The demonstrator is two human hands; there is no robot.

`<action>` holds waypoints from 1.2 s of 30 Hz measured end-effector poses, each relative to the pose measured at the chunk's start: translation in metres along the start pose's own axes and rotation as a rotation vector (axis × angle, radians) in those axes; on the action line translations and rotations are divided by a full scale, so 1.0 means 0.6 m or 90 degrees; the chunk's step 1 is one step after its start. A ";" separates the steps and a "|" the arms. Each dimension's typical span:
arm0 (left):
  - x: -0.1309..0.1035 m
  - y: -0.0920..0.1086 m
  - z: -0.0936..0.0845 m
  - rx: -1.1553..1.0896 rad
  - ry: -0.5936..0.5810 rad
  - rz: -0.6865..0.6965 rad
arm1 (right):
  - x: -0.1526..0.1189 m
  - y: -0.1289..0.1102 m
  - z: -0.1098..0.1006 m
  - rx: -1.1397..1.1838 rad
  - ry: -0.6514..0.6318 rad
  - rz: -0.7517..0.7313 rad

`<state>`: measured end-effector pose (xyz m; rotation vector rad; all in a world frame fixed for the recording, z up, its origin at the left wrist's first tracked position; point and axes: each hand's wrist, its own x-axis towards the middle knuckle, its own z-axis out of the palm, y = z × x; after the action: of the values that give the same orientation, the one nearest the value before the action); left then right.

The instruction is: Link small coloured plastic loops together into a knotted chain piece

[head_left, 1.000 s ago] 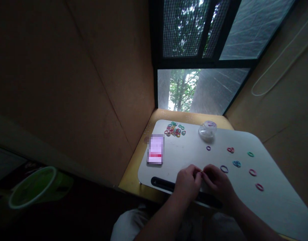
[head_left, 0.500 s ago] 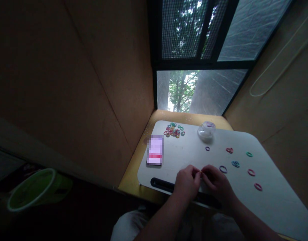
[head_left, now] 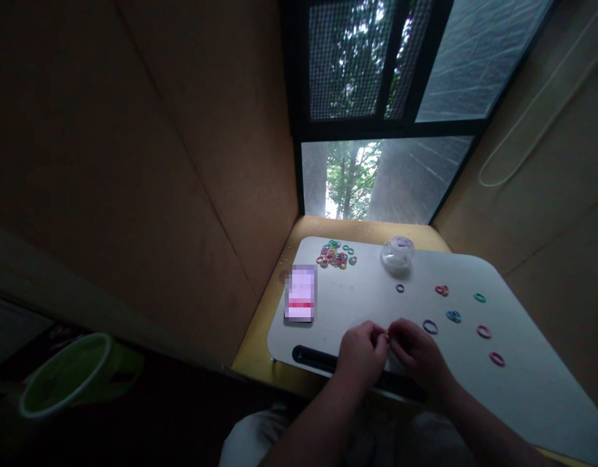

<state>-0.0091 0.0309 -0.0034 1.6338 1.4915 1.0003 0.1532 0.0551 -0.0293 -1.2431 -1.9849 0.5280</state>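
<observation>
Over the near edge of the white lap table [head_left: 357, 298], my left hand [head_left: 362, 353] and my right hand [head_left: 416, 350] meet at the fingertips. Both pinch a tiny piece [head_left: 387, 336], of which only a sliver shows; it looks like a small elastic hair band. Right of my right hand lie a purple hair band [head_left: 430, 327], a blue cluster of bands [head_left: 453, 316], a red cluster [head_left: 442, 290], a green band [head_left: 479, 298] and two pink ones, one higher [head_left: 484, 332] and one lower [head_left: 497, 359]. A smaller purple band [head_left: 400, 288] lies beyond my fingertips.
A pile of colourful bands [head_left: 334, 254] lies at the far left of the table. Nearer sits a phone [head_left: 301, 294] with a lit screen. A clear plastic container [head_left: 397, 257] stands at the back. On the floor at left is a green bin [head_left: 68, 376].
The view has shifted slightly. My hands stay together with the fingers pinched, and the orange bit seen between the fingertips is now harder to see. The things on the table lie as before.
</observation>
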 end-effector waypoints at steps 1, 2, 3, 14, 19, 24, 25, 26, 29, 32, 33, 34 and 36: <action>0.001 -0.001 0.001 0.003 0.001 -0.003 | 0.000 0.000 0.000 -0.005 0.001 -0.003; 0.001 -0.002 0.003 0.006 0.002 -0.006 | 0.001 0.001 0.001 -0.010 0.004 -0.006; 0.002 -0.003 0.004 0.009 0.003 -0.009 | 0.001 0.001 0.001 -0.014 0.005 -0.008; 0.047 -0.013 -0.119 0.034 0.180 0.048 | 0.007 -0.008 -0.002 -0.022 0.007 -0.008; 0.137 -0.069 -0.253 0.287 0.261 -0.064 | 0.006 -0.008 -0.002 -0.019 0.006 -0.006; 0.169 -0.113 -0.276 0.391 0.091 -0.136 | 0.004 -0.004 -0.001 -0.009 0.014 -0.001; 0.167 -0.117 -0.274 0.397 0.080 -0.125 | 0.004 -0.005 -0.001 -0.006 0.018 0.000; 0.164 -0.120 -0.272 0.399 0.077 -0.108 | 0.004 -0.005 -0.001 -0.004 0.021 0.002; 0.150 -0.125 -0.273 0.378 0.092 -0.048 | 0.004 -0.008 -0.004 -0.013 0.019 0.009; 0.133 -0.128 -0.283 0.313 0.095 -0.029 | 0.006 -0.011 -0.006 -0.031 0.017 0.009; 0.126 -0.129 -0.285 0.279 0.097 -0.041 | 0.006 -0.012 -0.006 -0.035 0.017 0.009; 0.118 -0.130 -0.287 0.239 0.108 -0.058 | 0.007 -0.012 -0.006 -0.037 0.016 0.008; 0.101 -0.134 -0.287 0.166 0.125 -0.078 | 0.007 -0.012 -0.007 -0.036 0.015 0.009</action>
<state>-0.1967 0.0983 0.0094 1.6324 1.8973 0.9520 0.1507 0.0556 -0.0203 -1.2924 -1.9847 0.4656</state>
